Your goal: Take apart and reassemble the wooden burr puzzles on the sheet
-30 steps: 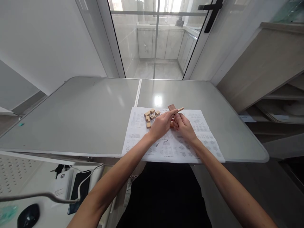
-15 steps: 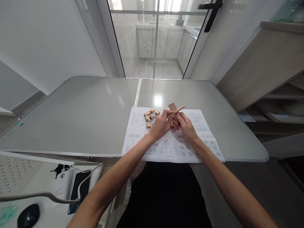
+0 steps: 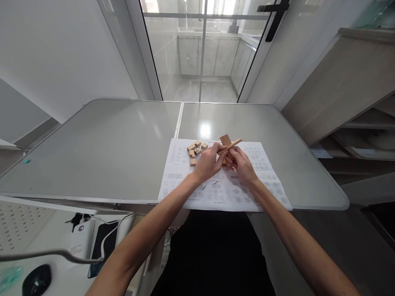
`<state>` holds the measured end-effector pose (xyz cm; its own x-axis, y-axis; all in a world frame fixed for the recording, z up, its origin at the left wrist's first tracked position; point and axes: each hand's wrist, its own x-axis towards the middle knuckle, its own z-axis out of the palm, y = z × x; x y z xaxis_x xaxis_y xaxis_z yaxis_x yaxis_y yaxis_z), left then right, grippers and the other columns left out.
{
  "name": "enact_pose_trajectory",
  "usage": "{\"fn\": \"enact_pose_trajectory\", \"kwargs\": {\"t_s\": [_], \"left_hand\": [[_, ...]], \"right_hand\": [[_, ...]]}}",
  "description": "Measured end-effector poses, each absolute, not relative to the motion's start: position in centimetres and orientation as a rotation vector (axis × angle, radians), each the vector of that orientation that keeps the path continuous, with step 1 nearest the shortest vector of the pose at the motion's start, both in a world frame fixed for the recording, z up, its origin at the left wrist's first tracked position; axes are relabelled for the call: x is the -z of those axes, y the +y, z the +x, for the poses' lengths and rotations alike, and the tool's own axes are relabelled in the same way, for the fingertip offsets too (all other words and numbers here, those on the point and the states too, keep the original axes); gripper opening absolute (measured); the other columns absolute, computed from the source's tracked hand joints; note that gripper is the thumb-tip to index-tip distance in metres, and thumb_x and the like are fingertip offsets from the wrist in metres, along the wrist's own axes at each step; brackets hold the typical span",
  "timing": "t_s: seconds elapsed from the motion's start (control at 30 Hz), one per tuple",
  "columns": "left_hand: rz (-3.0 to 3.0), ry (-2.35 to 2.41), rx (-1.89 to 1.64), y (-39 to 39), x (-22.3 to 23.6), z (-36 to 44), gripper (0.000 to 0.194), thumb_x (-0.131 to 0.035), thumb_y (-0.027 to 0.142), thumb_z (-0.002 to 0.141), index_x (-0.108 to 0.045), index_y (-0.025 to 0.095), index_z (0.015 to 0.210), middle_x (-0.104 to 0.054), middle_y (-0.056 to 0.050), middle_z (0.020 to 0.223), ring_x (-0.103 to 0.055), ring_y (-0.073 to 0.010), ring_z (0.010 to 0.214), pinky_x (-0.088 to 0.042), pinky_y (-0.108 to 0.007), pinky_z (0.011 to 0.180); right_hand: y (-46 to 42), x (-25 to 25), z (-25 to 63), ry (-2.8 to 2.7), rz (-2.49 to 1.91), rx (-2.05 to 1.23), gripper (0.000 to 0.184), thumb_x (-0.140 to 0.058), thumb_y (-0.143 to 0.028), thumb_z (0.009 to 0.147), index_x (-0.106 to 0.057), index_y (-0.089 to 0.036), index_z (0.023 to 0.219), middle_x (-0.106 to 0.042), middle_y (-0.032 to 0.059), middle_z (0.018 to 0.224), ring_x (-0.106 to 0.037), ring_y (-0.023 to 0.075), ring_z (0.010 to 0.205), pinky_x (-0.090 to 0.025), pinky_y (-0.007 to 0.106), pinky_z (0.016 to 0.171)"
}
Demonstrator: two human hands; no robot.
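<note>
A glossy grey table with rounded corners and a pale rim [image 3: 108, 152] spreads across the middle of the scene. Beyond its far edge stands a clear glass door in a grey frame [image 3: 212, 57], and a pale wood-grain shelf unit [image 3: 342, 74] rises on the right. At the near left, below the table's edge, is a white surface [image 3: 61, 275]. A white paper sheet printed with small diagrams [image 3: 191, 193] lies on the table's right half, reaching its near edge. Above the sheet, the left hand [image 3: 210, 161] and the right hand [image 3: 243, 163] meet. A dark rectangular phone [image 3: 103, 246] and a black rounded mouse [image 3: 37, 280] rest on the white surface. A flat brown wooden piece [image 3: 225, 139] slants toward the far left, its near end gripped by the right hand's curled fingers. The left hand pinches a slim light-brown wooden stick [image 3: 236, 142], which crosses that piece and points far right. Small pale wooden blocks [image 3: 193, 153] cluster on the sheet, just left of the hands.
</note>
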<state>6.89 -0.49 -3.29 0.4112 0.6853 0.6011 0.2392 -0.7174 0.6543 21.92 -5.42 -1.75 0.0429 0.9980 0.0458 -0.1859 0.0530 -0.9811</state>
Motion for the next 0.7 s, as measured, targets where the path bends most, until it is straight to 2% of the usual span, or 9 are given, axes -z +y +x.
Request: {"fn": "enact_pose_trajectory", "kwargs": {"t_s": [0.13, 0.3, 0.43, 0.6, 0.7], "left_hand": [[2.174, 0.766, -1.232, -0.5, 3.3, 6.9, 0.012, -0.057, 0.033, 0.108, -0.053, 0.022, 0.107, -0.079, -0.008, 0.103, -0.078, -0.0223, 0.095, -0.061, -0.035, 0.077], [2.173, 0.758, -1.210, -0.6, 3.3, 7.0, 0.018, -0.057, 0.040, 0.108, -0.055, 0.021, 0.109, -0.078, -0.008, 0.104, -0.078, -0.0223, 0.096, -0.062, -0.035, 0.078], [2.155, 0.742, -1.208, -0.7, 3.4, 7.1, 0.020, -0.056, 0.041, 0.108, -0.055, 0.021, 0.109, -0.077, -0.009, 0.105, -0.078, -0.0230, 0.099, -0.061, -0.036, 0.079], [2.133, 0.722, -1.159, -0.6, 3.3, 6.9, 0.019, -0.056, 0.040, 0.108, -0.054, 0.021, 0.109, -0.078, -0.009, 0.104, -0.077, -0.0223, 0.094, -0.060, -0.035, 0.077], [2.115, 0.716, -1.085, -0.5, 2.9, 6.8, 0.019, -0.054, 0.039, 0.109, -0.051, 0.022, 0.115, -0.079, -0.009, 0.106, -0.075, -0.0204, 0.090, -0.057, -0.033, 0.074]], "right_hand": [[-5.4, 1.6, 21.8, -1.012, -1.083, -1.205, 0.031, -0.060, -0.050, 0.100, -0.049, -0.025, 0.085, -0.038, -0.0059, 0.065, -0.036, 0.0124, 0.055, -0.035, 0.024, 0.046], [-5.2, 2.1, 21.8, -0.940, -1.119, -1.153, 0.037, -0.062, -0.063, 0.100, -0.045, -0.029, 0.100, -0.043, -0.0086, 0.062, -0.037, 0.0118, 0.050, -0.033, 0.022, 0.044], [-5.1, 2.7, 22.1, -0.964, -1.096, -1.160, 0.044, -0.064, -0.069, 0.097, -0.044, -0.032, 0.107, -0.038, -0.0110, 0.059, -0.033, 0.0109, 0.047, -0.030, 0.022, 0.043], [-5.2, 2.4, 22.0, -1.027, -1.071, -1.169, 0.043, -0.066, -0.070, 0.096, -0.050, -0.031, 0.102, -0.038, -0.0098, 0.059, -0.030, 0.0103, 0.046, -0.028, 0.023, 0.042], [-5.2, 2.0, 22.0, -1.006, -1.029, -1.209, 0.043, -0.068, -0.069, 0.095, -0.053, -0.029, 0.095, -0.035, -0.0093, 0.059, -0.027, 0.0092, 0.045, -0.026, 0.022, 0.039]]}}
